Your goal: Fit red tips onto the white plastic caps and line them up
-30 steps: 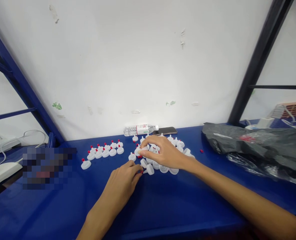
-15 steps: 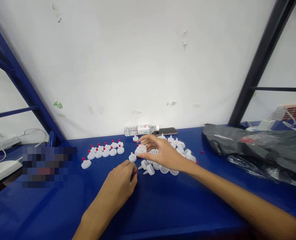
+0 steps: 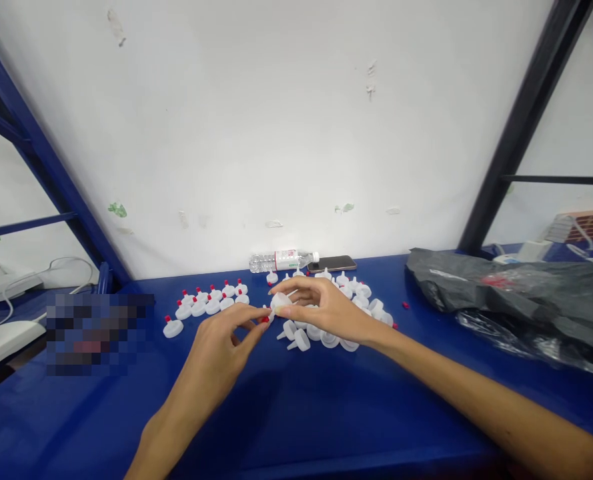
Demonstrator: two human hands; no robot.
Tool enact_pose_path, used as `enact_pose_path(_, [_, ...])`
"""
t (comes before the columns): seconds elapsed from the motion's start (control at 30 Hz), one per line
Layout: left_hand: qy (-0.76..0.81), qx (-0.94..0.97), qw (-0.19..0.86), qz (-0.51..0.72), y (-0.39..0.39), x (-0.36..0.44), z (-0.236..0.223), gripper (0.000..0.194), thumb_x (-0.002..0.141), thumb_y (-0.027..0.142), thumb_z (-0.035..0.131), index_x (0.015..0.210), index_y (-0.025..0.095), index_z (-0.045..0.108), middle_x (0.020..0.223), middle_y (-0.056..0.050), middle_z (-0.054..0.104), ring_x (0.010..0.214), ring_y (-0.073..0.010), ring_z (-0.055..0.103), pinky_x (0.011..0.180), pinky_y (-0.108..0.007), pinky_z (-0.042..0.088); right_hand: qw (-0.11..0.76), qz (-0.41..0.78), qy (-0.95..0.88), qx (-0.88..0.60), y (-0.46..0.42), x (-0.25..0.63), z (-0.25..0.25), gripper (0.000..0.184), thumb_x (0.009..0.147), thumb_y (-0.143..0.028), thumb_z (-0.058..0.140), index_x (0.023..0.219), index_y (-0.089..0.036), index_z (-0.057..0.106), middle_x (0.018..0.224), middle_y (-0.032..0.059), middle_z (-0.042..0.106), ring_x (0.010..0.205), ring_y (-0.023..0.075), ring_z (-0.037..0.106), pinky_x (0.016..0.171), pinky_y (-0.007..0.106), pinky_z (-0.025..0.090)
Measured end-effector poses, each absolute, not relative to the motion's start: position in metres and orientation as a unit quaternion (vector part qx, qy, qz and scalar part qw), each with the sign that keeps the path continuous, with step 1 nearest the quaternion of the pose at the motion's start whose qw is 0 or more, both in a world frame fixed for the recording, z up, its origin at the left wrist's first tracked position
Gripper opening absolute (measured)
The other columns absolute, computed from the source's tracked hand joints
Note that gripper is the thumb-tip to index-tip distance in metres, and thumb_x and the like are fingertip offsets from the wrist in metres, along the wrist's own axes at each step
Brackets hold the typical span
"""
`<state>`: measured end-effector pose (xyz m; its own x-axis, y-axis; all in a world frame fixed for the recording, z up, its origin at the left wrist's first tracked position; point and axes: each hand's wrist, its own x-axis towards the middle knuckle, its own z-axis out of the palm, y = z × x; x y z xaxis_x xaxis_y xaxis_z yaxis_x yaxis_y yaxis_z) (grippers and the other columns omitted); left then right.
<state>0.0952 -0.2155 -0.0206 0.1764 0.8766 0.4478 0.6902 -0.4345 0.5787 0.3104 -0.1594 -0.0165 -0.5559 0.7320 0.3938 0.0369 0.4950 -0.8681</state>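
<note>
1. White wall (image 3: 256, 133): it rises behind the bottle (image 3: 286, 259).
2. Blue table (image 3: 326, 413): it bears the bottle and spreads in front of it and to both sides.
3. Dark plastic bag (image 3: 501, 300): well to the right of the bottle.
4. Right hand (image 3: 326, 307): in front of the bottle, thumb and fingers closed on a white lid (image 3: 280, 301).
5. Left hand (image 3: 221, 340): in front of the bottle and to its left, pinching a red cap (image 3: 265, 320).
6. Loose pile of lids (image 3: 329, 339): in front of the bottle and rightward, partly hidden by the right hand.
7. Rows of red-capped lids (image 3: 212, 307): left of the bottle, standing upright.
8. Phone (image 3: 343, 264): flat, just right of the bottle.
9. The white lid: in front of the bottle, its spout towards the left hand.
10. The red cap: at that spout, in front of the bottle; I cannot tell whether it is seated.
</note>
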Motion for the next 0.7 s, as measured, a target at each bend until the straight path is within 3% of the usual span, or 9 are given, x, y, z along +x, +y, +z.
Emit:
enact_pose_path(0.33, [0.522,0.718,0.087,0.452,-0.221,0.102,-0.020,0.020,0.093,0.035,0.064,0.105,0.027,0.079,0.094,-0.001,0.076,0.075,-0.0148,0.067,0.057,-0.023,0.050,0.402,0.449,-0.761,-0.241,-0.158,0.310,-0.015,0.036,0.080,-0.042,0.082,0.110,-0.023,0.073,0.102,0.0044,0.075,0.096,0.0204,0.070,0.085,0.035,0.055])
enact_pose_path(0.53, [0.493,0.689,0.182,0.499,-0.224,0.106,-0.020,0.024,0.093,0.041,0.066,0.106,0.026,0.079,0.097,-0.004,0.072,0.066,-0.0124,0.063,0.044,-0.019,0.047,0.376,0.542,-0.708,-0.253,-0.161,0.308,-0.019,0.040,0.074,-0.043,0.086,0.101,-0.020,0.067,0.087,0.0031,0.075,0.081,0.0185,0.070,0.072,0.029,0.051])
enact_pose_path(0.7, [0.483,0.650,0.241,0.535,-0.224,0.113,-0.016,0.028,0.089,0.043,0.070,0.106,0.023,0.080,0.093,-0.005,0.072,0.060,-0.0110,0.062,0.039,-0.017,0.045,0.367,0.563,-0.704,-0.229,-0.162,0.304,-0.022,0.038,0.081,-0.049,0.080,0.099,-0.020,0.064,0.086,0.0030,0.075,0.077,0.0159,0.067,0.067,0.027,0.045])
